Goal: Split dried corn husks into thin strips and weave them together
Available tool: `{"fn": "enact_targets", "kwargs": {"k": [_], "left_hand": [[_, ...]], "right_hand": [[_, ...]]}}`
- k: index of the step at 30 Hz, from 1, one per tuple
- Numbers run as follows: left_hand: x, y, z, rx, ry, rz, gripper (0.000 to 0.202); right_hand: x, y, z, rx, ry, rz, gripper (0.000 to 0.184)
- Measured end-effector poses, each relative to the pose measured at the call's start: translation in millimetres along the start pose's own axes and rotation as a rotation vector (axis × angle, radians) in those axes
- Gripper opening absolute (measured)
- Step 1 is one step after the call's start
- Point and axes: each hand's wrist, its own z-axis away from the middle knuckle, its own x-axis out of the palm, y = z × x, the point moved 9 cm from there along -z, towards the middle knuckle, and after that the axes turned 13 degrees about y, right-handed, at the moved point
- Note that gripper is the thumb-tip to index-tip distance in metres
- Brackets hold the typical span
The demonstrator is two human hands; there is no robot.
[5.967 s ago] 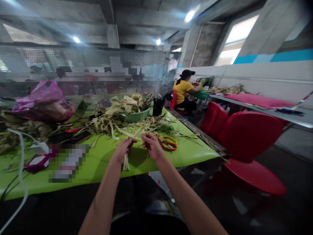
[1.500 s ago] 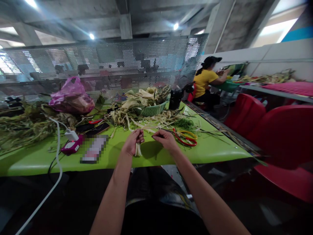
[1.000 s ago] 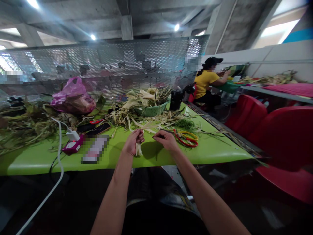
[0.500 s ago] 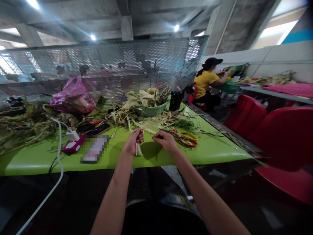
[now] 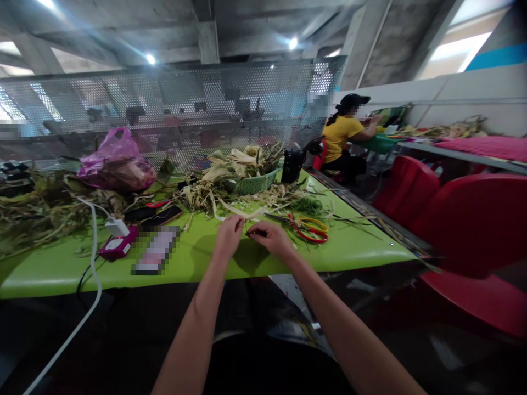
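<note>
My left hand (image 5: 230, 235) is closed with thumb and fingers pressed together over the green table. At its fingertips are pale dried husk strips (image 5: 252, 215), and the hand hides most of what it holds. Close on its right, my right hand (image 5: 270, 237) is curled in a pinch. Whatever lies between those fingertips is too small to make out. Scissors (image 5: 309, 228) with red and yellow handles lie just beyond my right hand. Behind both hands stands a green basket (image 5: 257, 182) heaped with dried husks (image 5: 236, 160).
On the left are a phone (image 5: 157, 249), a purple power socket (image 5: 119, 242) with a white cable (image 5: 97, 274), and a pink plastic bag (image 5: 117, 162) among dried leaves. Red chairs (image 5: 465, 230) stand at right. A co-worker (image 5: 343, 134) in yellow sits beyond.
My right hand has moved left, close to my left hand. My left hand has turned, and the strip ends hanging below it are now out of sight. The view has shifted slightly.
</note>
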Motion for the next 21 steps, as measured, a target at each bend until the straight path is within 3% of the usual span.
{"fn": "enact_targets", "kwargs": {"k": [3,8,12,14,18,21], "left_hand": [[7.7,10,6,0.08,-0.082,-0.058,0.019],[13.9,21,12,0.136,-0.168,-0.085,0.02],[20.2,23,17,0.063,-0.271,0.156,0.017],[20.8,18,18,-0.059,-0.284,0.36,0.014],[23.1,-3,22,-0.473,-0.255,0.728,0.02],[21.3,-10,23,-0.646,-0.194,0.92,0.025]], "right_hand": [[-5,-2,0,0.004,0.052,-0.071,0.011],[-28,14,-2,0.149,0.278,-0.176,0.016],[-44,22,-3,0.193,0.39,-0.17,0.017],[-48,27,-3,0.235,0.417,-0.163,0.018],[-41,32,-4,0.285,0.354,-0.251,0.019],[-31,32,-4,0.286,0.301,-0.292,0.021]]}}
